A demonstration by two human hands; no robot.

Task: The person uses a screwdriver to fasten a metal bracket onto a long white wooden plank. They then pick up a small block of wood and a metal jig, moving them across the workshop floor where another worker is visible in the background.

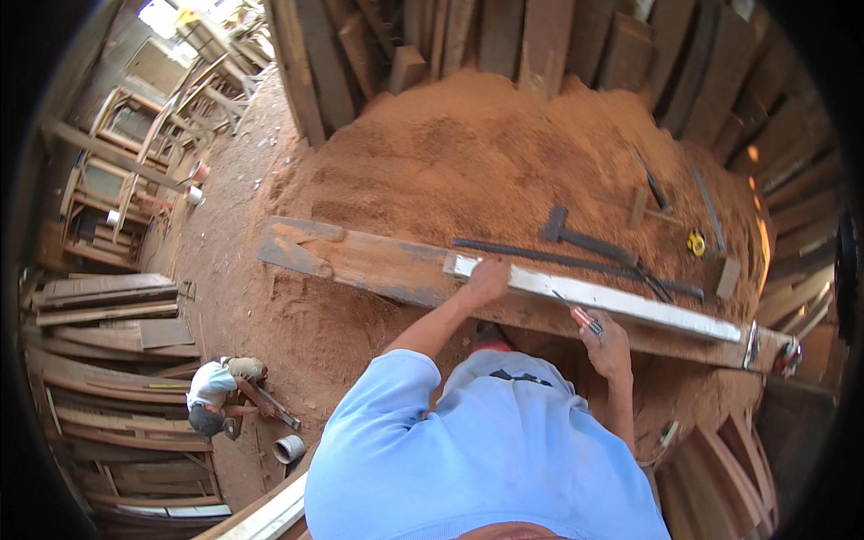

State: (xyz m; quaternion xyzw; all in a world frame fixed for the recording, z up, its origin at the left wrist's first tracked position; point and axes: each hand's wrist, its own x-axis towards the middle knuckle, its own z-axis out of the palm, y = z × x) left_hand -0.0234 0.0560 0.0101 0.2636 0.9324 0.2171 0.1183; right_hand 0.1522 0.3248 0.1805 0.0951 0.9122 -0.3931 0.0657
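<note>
White paint, or something much like it, covers the long wooden strip (630,302) under the person's left hand (488,281). That hand is closed near the strip's left end, where brown wood shows; whether it pinches or only presses, I cannot tell. Around a slim, red-and-dark handled tool (587,321), the right hand (609,348) is curled, its thin metal blade pointing at the strip's near side. Beneath lies a rough plank counter (396,262), the strip along its right-hand half, its left end dusted with sawdust. A metal clamp (751,346) stands near the right end.

Beyond the counter's far edge runs a slender dark bar (540,257), then a hammer (594,244), a squared wooden block (727,278) and a round yellow tape measure (696,242), amid soft, orange-brown sawdust (468,135). Upright, rough-sawn boards (544,45) close off the far side. Well off to the left, a co-worker (216,396) bends low near stacked timber (108,310).
</note>
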